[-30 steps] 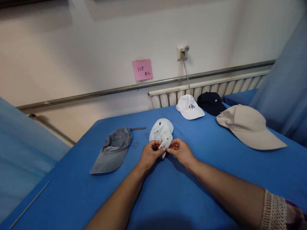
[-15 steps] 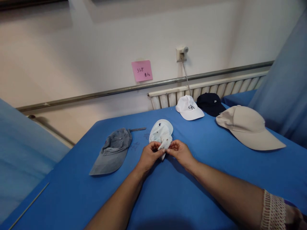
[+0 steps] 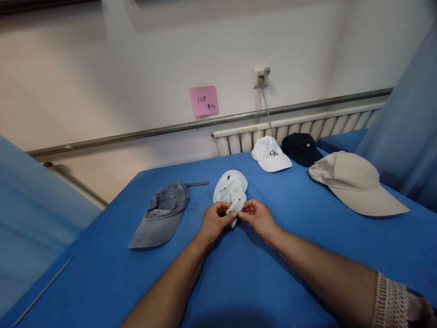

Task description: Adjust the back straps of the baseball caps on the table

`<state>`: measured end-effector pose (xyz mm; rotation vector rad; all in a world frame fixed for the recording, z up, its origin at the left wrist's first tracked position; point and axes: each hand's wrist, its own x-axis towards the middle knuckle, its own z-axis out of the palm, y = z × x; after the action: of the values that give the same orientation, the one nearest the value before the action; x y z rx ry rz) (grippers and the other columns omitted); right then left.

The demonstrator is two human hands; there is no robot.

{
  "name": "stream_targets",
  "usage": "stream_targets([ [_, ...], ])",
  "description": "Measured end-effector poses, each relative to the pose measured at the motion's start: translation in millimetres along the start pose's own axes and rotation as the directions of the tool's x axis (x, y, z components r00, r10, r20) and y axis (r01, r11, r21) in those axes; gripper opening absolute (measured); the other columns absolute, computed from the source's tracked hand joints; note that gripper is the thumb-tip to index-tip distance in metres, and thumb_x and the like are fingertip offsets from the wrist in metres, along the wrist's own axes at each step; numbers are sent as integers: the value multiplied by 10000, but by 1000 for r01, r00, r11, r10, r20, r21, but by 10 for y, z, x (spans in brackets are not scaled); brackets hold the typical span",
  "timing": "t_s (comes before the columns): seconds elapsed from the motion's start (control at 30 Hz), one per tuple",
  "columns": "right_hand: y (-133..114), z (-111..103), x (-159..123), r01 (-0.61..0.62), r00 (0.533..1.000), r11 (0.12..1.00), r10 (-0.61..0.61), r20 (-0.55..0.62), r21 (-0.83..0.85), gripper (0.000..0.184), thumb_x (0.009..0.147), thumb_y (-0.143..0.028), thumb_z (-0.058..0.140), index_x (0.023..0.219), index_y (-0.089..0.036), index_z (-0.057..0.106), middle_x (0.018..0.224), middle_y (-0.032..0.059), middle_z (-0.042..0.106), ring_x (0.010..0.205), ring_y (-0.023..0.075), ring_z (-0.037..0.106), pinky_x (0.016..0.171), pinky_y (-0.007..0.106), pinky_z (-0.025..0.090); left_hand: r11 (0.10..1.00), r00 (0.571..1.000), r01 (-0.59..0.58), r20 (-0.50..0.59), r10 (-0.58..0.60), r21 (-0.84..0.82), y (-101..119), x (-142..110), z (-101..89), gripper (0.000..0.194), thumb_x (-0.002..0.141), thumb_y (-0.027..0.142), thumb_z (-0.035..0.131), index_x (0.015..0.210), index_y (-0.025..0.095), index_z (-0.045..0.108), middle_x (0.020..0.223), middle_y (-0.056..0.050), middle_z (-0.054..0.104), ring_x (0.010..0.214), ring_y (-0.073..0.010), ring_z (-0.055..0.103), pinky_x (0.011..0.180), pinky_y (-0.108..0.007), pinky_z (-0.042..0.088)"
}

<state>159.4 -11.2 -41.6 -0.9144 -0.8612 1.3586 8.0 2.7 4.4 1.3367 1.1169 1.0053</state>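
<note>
A pale, nearly white baseball cap (image 3: 229,187) with a small dark emblem lies on the blue-covered table (image 3: 273,282), its back strap toward me. My left hand (image 3: 215,222) pinches the strap from the left, thumb over fingers. From the right, my right hand (image 3: 258,217) pinches the same strap, and the two thumb tips nearly meet. The fingers hide part of the strap, so I cannot tell whether it is fastened. To the left rests a grey baseball cap (image 3: 162,216), its loose strap stretched out behind it.
Toward the back right sit a white cap (image 3: 272,155) with black letters, a black cap (image 3: 301,149) and a large beige cap (image 3: 355,182). Behind them run a radiator (image 3: 235,142) and a metal rail (image 3: 164,129). Blue curtains (image 3: 37,218) hang on both sides.
The view has shifted very slightly. Both hands keep their pinch on the cap's strap, with hardly any movement.
</note>
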Motion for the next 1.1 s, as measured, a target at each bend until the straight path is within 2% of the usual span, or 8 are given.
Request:
stream_targets([
  [0.27, 10, 2, -5, 6, 1000, 1000, -6, -7, 4, 387, 537, -341, 857, 759, -194, 577, 717, -7, 679, 692, 154, 635, 705, 310, 495, 999, 999, -19, -39, 20, 34, 5, 4, 14, 351, 517, 312, 862, 709, 151, 616, 625, 19, 585, 565, -94, 515, 541, -209, 412],
  [0.6, -10, 43, -17, -7, 1000, 1000, 7, -1, 30, 343, 526, -300, 843, 705, -195, 570, 650, -16, 663, 632, 146, 616, 668, 308, 493, 995, 996, -34, -73, 41, 97, 43, -26, 59, 290, 559, 298, 810, 660, 156, 579, 599, 29, 559, 546, -90, 487, 532, -211, 381],
  [0.8, -63, 44, -35, -35, 999, 999, 35, -4, 11, 353, 526, -304, 851, 705, -192, 569, 637, -19, 658, 606, 140, 609, 651, 304, 487, 999, 999, -1, -43, 3, 44, 51, -42, 67, 323, 564, 338, 817, 681, 156, 577, 589, 34, 557, 532, -87, 476, 520, -209, 368],
  [0.93, -137, 35, -79, -58, 998, 998, 58, 34, 2, 351, 586, -385, 837, 716, -188, 578, 624, -11, 645, 586, 136, 602, 609, 283, 464, 998, 999, 54, 6, -54, -16, 67, -51, 10, 342, 574, 358, 825, 724, 152, 597, 613, 17, 592, 549, -98, 509, 544, -220, 393],
  [1.1, -184, 32, -121, -115, 992, 991, 111, 64, 64, 379, 670, -498, 784, 793, -164, 653, 753, 33, 691, 600, 124, 610, 589, 263, 453, 996, 997, 71, 34, -70, -50, 69, -42, -86, 354, 608, 384, 817, 770, 148, 609, 660, -1, 620, 562, -101, 517, 547, -219, 387],
])
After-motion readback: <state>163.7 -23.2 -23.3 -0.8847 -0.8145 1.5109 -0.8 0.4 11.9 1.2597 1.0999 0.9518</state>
